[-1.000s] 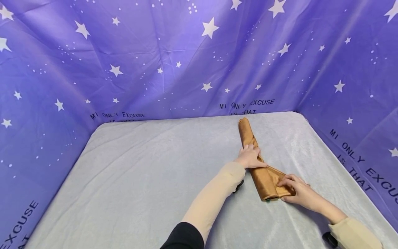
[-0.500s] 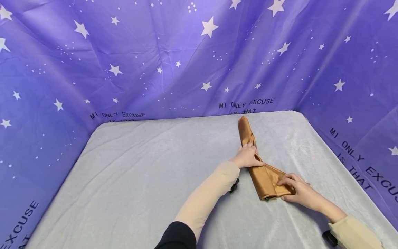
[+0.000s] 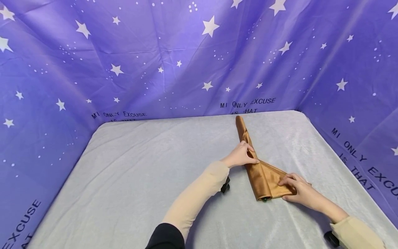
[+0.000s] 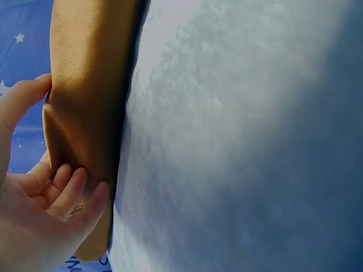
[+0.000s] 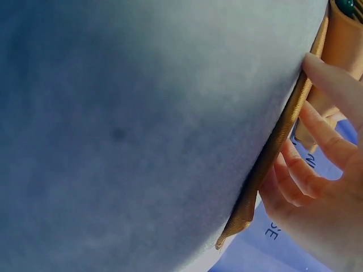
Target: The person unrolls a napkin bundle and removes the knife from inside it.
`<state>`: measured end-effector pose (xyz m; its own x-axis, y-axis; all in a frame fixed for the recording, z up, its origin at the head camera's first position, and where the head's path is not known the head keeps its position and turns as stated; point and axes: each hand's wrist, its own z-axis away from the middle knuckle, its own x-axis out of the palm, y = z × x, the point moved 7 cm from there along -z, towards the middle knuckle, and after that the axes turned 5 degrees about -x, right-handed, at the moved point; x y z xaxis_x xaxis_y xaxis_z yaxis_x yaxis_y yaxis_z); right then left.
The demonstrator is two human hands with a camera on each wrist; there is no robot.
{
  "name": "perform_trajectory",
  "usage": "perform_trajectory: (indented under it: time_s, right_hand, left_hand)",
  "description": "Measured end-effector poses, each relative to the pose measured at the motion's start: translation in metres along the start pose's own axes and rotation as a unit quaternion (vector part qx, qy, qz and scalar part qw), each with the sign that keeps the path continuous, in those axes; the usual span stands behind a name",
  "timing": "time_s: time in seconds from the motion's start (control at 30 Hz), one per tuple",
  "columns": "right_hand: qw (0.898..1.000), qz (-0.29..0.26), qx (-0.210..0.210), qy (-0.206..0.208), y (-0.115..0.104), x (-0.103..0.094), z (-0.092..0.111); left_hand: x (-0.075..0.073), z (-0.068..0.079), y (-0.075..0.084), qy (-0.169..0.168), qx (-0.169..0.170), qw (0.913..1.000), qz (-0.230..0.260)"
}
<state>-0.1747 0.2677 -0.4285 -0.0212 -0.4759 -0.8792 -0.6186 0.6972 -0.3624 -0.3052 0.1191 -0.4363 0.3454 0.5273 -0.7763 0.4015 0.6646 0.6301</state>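
Observation:
A shiny brown-gold cloth point(image 3: 258, 180) lies rolled into a long tube on the right half of the table, with a flap point(image 3: 273, 174) spread out on its right side. My left hand point(image 3: 239, 154) grips the roll near its middle, its fingers bent over the fabric in the left wrist view. Near the closer end, my right hand point(image 3: 296, 190) holds the flap's outer edge between thumb and fingers. Something round and dark green point(image 5: 345, 5) shows inside the roll's near end. What else the roll wraps is hidden.
A pale grey cloth covers the table point(image 3: 140, 173). Purple curtains point(image 3: 174, 52) with white stars and printed words stand along the back and both sides. The roll's far end reaches close to the table's back edge.
My left hand and the roll have shifted left, and more of the flap shows between the roll and my right hand. The right hand has stayed almost in place.

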Motion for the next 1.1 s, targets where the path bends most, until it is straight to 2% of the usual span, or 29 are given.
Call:
perform_trajectory:
  time_s: [0.3, 0.57, 0.83, 1.1]
  right_hand:
    - [1.000, 0.010, -0.011, 0.013, -0.001, 0.000, 0.001]
    - [1.000, 0.015, -0.008, 0.013, 0.000, 0.000, 0.001]
    - [1.000, 0.007, -0.001, 0.010, 0.001, 0.000, 0.001]
    - [1.000, 0.003, -0.011, 0.025, 0.001, -0.001, 0.001]
  left_hand:
    - [-0.011, 0.014, -0.018, 0.001, -0.029, 0.9967, 0.076]
    - [-0.018, 0.024, -0.031, 0.001, -0.037, 0.9969, 0.069]
    - [-0.020, 0.031, -0.041, -0.012, -0.051, 0.9960, 0.072]
    - [-0.022, 0.034, -0.043, -0.005, -0.045, 0.9984, 0.034]
